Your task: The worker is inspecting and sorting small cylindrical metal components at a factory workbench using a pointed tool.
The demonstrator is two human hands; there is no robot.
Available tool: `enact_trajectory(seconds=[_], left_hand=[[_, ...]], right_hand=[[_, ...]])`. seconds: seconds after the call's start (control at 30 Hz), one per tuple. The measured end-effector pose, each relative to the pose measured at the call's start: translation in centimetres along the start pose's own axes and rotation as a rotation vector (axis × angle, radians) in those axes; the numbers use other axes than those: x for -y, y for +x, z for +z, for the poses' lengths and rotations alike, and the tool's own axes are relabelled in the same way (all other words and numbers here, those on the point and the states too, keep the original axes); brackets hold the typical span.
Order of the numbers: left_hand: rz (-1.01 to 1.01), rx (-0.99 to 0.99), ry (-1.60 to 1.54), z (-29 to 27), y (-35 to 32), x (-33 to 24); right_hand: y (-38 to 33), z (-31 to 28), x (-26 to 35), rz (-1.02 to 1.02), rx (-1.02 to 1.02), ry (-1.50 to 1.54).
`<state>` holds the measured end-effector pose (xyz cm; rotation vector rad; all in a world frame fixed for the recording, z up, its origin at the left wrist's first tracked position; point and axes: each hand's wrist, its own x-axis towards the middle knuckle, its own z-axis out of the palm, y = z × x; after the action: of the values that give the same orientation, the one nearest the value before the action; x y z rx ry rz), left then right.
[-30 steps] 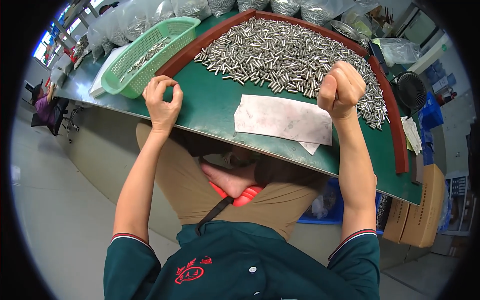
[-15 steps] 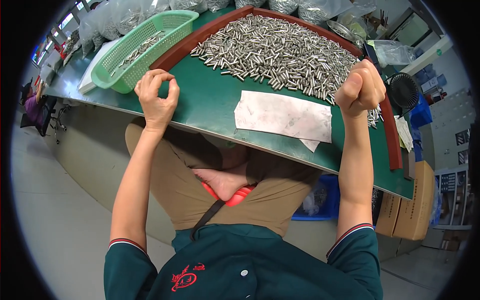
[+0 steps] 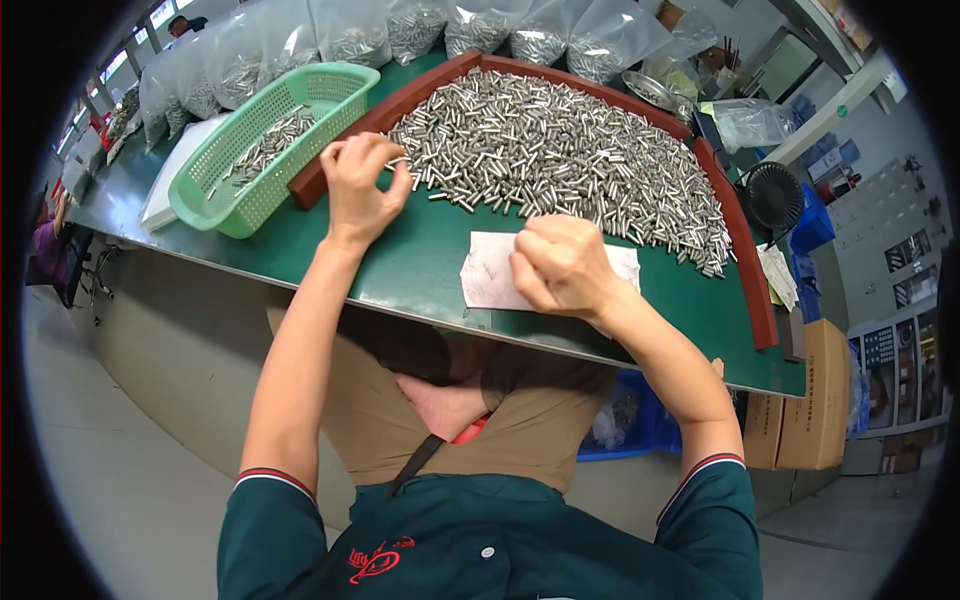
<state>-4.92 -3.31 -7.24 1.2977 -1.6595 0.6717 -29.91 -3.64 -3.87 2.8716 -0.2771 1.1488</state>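
My left hand is over the green table by the near left edge of a wide heap of small metal pins. Its thumb and forefinger are pinched, with a short silvery pin showing at their tips. Curled into a fist, my right hand hovers above a smudged white cloth and covers much of it. Whatever that fist may hold is hidden. To the left, a light green perforated basket contains more pins.
Red-brown bars border the heap at its left, back and right. Clear plastic bags of pins line the back of the green table. A black fan and cardboard boxes stand at the right. Another person sits far left.
My right fist has come left from the heap's right side to above the cloth. My left hand has shifted right to the heap's edge. The whole view has also shifted a little.
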Motion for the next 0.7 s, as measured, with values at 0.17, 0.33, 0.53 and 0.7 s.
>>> enact_trajectory(seconds=[0.17,0.33,0.53,0.7], left_hand=[[-0.181,-0.075,-0.001,-0.6,-0.4,2.3],[-0.159,-0.024,-0.014,-0.4,-0.7,2.7],[-0.169,-0.027,-0.034,-0.4,-0.8,2.8],[-0.135,-0.012,0.014,-0.5,-1.1,2.9]], right_hand=[[-0.4,1.5,2.1,-0.044,0.203,0.171],[-2.1,2.1,3.2,0.063,0.197,0.161],[-7.4,6.6,13.7,0.168,0.360,0.490],[-11.3,18.3,5.4,0.948,0.720,0.287]])
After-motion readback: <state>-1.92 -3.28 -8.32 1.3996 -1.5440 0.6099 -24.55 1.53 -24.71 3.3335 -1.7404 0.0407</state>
